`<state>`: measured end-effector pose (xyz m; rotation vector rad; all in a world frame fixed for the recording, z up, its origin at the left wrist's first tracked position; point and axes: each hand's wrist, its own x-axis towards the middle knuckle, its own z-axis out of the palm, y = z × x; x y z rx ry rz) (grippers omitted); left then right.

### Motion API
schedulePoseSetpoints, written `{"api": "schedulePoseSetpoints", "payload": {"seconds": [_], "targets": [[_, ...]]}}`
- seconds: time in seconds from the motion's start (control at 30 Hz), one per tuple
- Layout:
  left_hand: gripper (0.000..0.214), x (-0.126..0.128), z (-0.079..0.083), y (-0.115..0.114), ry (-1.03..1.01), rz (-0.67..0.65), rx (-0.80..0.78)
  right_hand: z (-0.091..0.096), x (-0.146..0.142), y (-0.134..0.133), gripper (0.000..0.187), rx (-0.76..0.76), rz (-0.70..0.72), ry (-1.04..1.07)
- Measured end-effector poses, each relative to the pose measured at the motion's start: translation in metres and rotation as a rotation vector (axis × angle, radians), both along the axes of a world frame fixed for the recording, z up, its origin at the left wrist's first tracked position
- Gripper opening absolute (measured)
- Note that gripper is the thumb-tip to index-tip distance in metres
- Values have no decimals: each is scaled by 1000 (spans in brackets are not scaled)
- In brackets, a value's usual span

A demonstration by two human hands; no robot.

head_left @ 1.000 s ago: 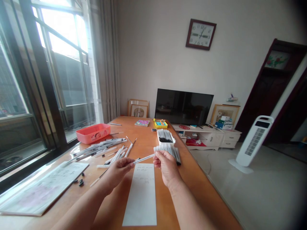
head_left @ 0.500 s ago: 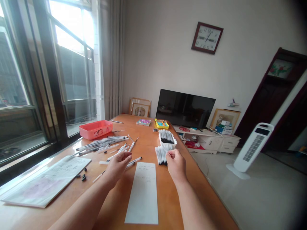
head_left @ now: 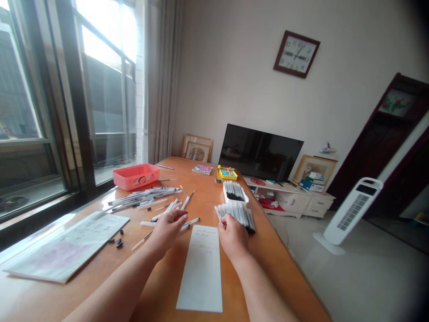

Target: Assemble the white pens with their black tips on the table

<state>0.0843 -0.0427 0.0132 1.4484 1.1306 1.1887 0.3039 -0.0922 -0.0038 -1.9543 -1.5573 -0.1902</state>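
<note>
In the head view, the right hand [head_left: 233, 236], at the centre of the frame just right of the paper [head_left: 201, 273], pinches a pen [head_left: 217, 213] at the left end of the row [head_left: 238, 212]. The white box [head_left: 247, 200] of pens stands just above. The left hand [head_left: 170, 229], left of centre, has its fingertips drawn narrow; whether they hold anything cannot be told. Loose pens [head_left: 147, 197] lie at left, below the red tray [head_left: 134, 178].

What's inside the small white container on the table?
Clear pens with black ends lie side by side in the white container. Its floor, and anything beneath the visible pens, is covered.
</note>
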Motion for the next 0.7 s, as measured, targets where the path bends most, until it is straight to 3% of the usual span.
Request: {"api": "schedulePoseSetpoints", "payload": {"seconds": [0.43, 0.7], "targets": [[46, -1, 3, -2, 10, 18, -13, -8, -10, 6, 9, -177, -101, -197], [48, -8, 1, 5, -54, 50, -5, -6, -8, 4, 21, -193, -44, -224]]}}
